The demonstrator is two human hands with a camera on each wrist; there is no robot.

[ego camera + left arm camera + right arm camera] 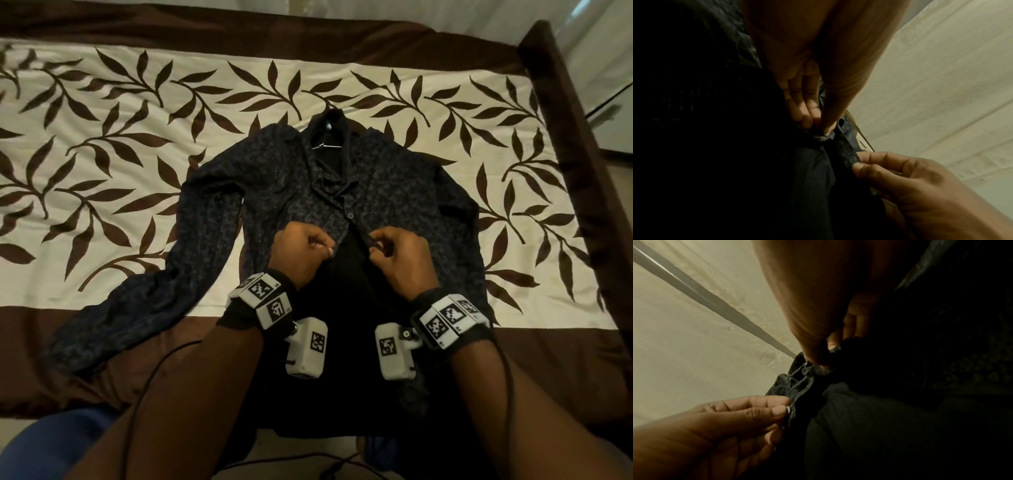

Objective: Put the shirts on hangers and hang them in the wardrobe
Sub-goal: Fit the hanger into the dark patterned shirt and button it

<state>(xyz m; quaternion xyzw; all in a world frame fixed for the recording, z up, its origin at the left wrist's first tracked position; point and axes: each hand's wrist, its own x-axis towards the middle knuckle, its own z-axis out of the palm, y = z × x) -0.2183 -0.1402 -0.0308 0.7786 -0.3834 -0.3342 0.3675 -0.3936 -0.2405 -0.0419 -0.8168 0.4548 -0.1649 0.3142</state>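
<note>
A dark patterned long-sleeved shirt [281, 178] lies face up on the bed, sleeves spread, its hem hanging over the near edge. A hanger [325, 145] sits inside the collar, its hook poking out above. The upper front is closed; below a button [351, 215] the front is apart. My left hand [329, 248] pinches the left front edge, with a button [788, 409] at its fingertips. My right hand [373, 245] pinches the right front strip [849, 154]. In the left wrist view my left hand [824, 132] bunches the edge, and the right wrist view shows my right hand [818, 363] doing the same.
The bedspread [137, 113] is cream with brown leaves and brown borders. A dark wooden bed frame [568, 113] runs along the right side. Black cables [150, 373] trail from my wrists over the near edge. Something blue [51, 445] sits at the lower left.
</note>
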